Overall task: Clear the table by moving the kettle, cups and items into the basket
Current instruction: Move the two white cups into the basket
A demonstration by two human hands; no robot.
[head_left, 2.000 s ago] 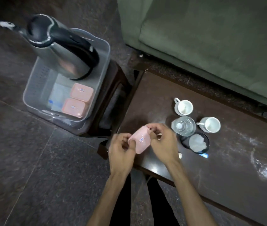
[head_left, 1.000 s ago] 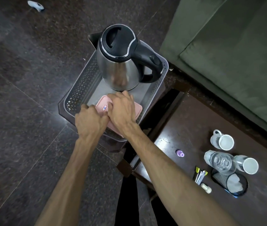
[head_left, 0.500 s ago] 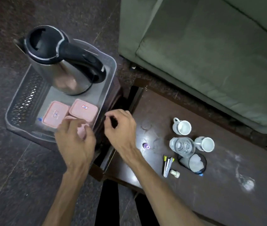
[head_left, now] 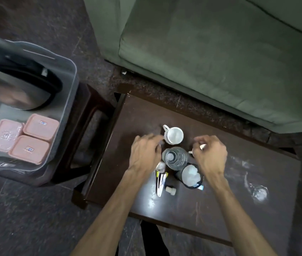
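Observation:
On the dark wooden table [head_left: 220, 204] a white cup [head_left: 174, 135] stands upright. My left hand [head_left: 144, 154] is just left of it, fingers apart and stretched toward its handle. My right hand [head_left: 209, 154] curls over a second white cup [head_left: 202, 146], which is almost wholly hidden; I cannot see whether the fingers grip it. Between my hands stands a clear water bottle [head_left: 175, 157]. The steel kettle [head_left: 17, 89] and three pink lidded boxes [head_left: 41, 126] sit in the grey plastic basket [head_left: 73, 74] at the left.
A black mesh holder with something white in it [head_left: 190, 175], a bundle of sachets [head_left: 160, 182] and a small white cap [head_left: 170, 190] lie in front of the bottle. The basket rests on a dark stool [head_left: 87, 126]. A green sofa [head_left: 211, 52] runs behind the table.
The pink box went from my hands into the basket. Both hands then left the basket and moved right to the cups on the table.

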